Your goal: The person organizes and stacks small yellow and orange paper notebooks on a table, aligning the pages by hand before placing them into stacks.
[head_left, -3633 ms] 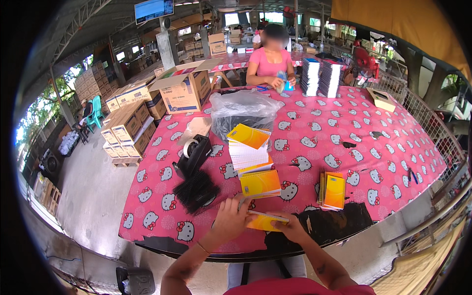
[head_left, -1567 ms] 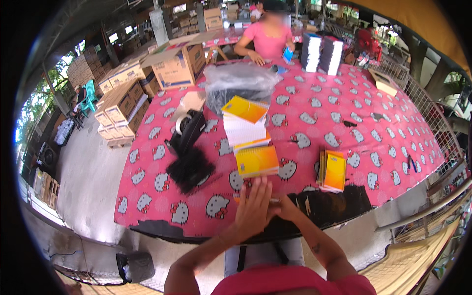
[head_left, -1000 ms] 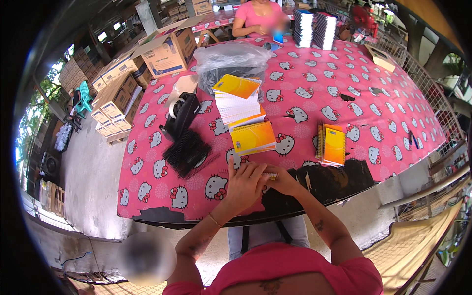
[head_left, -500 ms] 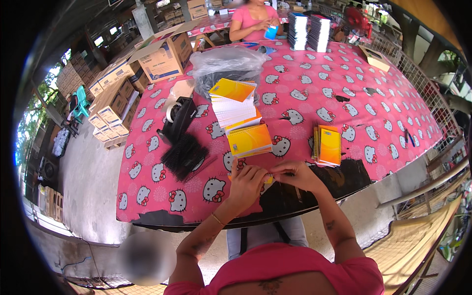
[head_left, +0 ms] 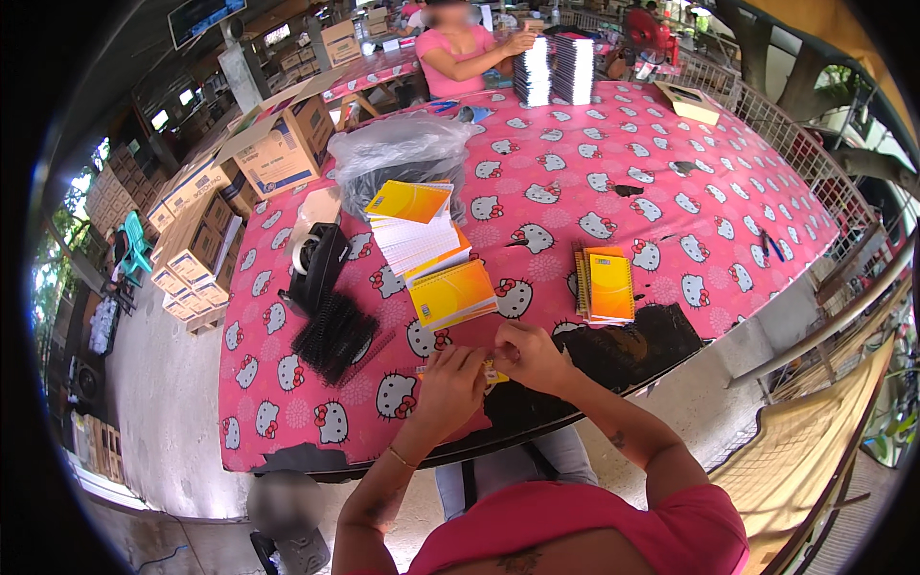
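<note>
Both hands meet at the table's (head_left: 671,182) near edge, about 6 o'clock; left hand (head_left: 448,376) and right hand (head_left: 525,353) pinch a small yellow notebook (head_left: 493,372) between them, mostly hidden under the fingers. Compared with a few seconds ago, the hands and notebook sit closer to the body and the view has tipped down; likely still binding or aligning it. Yellow stack (head_left: 452,293) just beyond at 12; paper pile (head_left: 414,228) behind it; finished notebooks (head_left: 606,284) at 2; black coils (head_left: 333,335) at 10; tape dispenser (head_left: 318,261) past them; another person (head_left: 458,48) at far side.
</note>
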{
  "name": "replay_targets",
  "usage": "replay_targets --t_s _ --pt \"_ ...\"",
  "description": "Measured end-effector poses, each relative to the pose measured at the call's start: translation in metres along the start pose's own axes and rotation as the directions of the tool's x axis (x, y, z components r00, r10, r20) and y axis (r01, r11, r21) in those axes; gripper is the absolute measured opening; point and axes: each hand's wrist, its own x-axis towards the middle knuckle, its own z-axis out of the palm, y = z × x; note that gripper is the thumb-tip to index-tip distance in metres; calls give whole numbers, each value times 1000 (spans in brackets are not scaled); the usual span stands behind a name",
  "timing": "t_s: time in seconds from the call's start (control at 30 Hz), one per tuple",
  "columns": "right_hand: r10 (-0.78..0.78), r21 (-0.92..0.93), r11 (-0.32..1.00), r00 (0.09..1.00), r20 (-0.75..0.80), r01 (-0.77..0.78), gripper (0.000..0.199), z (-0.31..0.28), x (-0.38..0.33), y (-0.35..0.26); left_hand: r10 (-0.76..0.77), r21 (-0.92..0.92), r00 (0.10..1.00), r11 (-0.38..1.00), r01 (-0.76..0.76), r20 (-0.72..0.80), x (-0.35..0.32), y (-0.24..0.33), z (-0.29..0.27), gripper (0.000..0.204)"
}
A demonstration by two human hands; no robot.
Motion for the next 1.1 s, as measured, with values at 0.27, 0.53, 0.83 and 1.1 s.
replay_targets --t_s 0.27,0.53,0.83,1.1 --pt "185 -67 980 982 -24 -187 45 -45 -23 -29 46 -177 938 978 -112 -343 46 -6 -27 27" --pt "116 -860 477 983 -144 -182 73 -118 -45 58 -521 -500 798 800 331 -304 -4 -54 23 30" --pt "461 97 876 880 115 -472 74 4 105 144 -835 -934 448 -197 298 319 9 -13 63 50" --pt "302 -86 952 947 109 -294 57 2 32 96 -832 -865 408 -157 477 377 13 -44 36 52"
